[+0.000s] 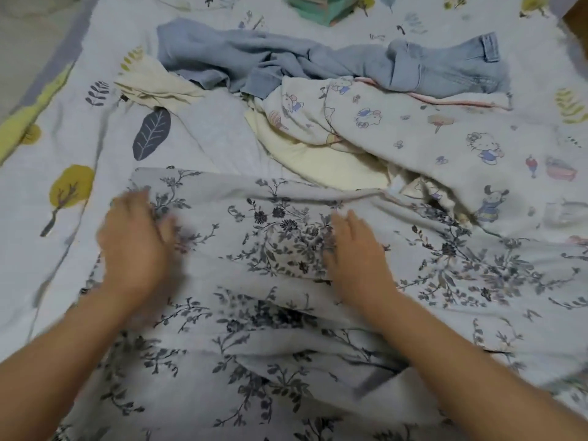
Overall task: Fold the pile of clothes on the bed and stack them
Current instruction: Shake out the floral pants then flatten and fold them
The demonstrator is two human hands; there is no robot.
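Observation:
A white garment with a dark floral print [254,237] lies spread across the near half of the bed, with folds running sideways. My left hand [135,243] rests on its left part, blurred, fingers apart. My right hand [356,253] lies flat on its middle, palm down. Behind it sits the pile: a cartoon-print white garment [413,135], a cream piece [318,160], another cream piece [152,87], a light blue top [229,55] and pale denim jeans [445,68].
The bed sheet [63,148] is pale with leaf and tree prints. A green box [321,7] stands at the far edge. The floor shows at the far left, and a brown object sits at the top right corner.

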